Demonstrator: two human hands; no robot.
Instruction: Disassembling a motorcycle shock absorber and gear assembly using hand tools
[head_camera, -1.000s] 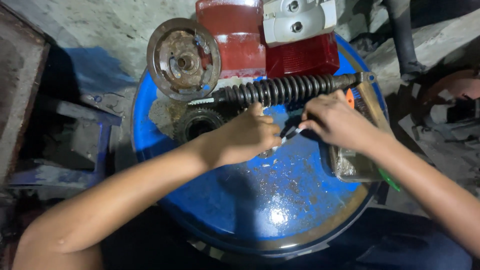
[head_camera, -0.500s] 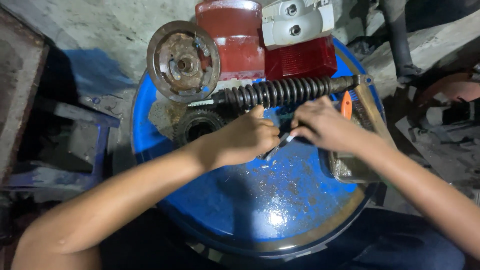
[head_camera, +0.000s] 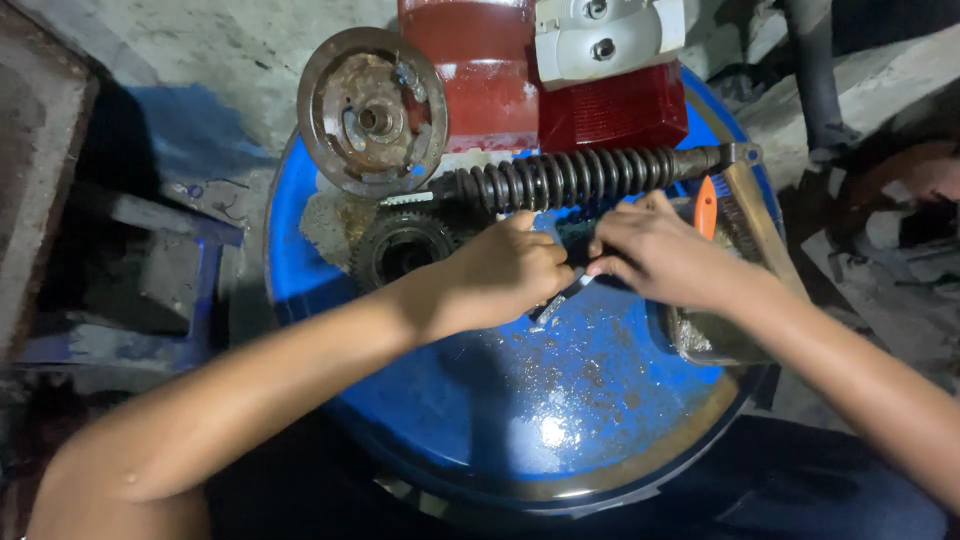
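both hands, left hand (head_camera: 505, 275) and right hand (head_camera: 655, 250), pinch a small metal part (head_camera: 562, 298) together over the blue drum lid (head_camera: 560, 400), just below the black coil spring (head_camera: 580, 175).

Both forearms bare, reaching in from the near edge of the blue drum lid (head_camera: 520, 420). Left hand (head_camera: 505, 275) curled, knuckles up, grip closed. Right hand (head_camera: 655, 255) palm down, fingers pinched. Fingertips of both meet above lid centre.

The hands (head_camera: 575, 265) hide most of a small metal piece (head_camera: 558, 300); the top edge crops the red tank (head_camera: 480, 70).
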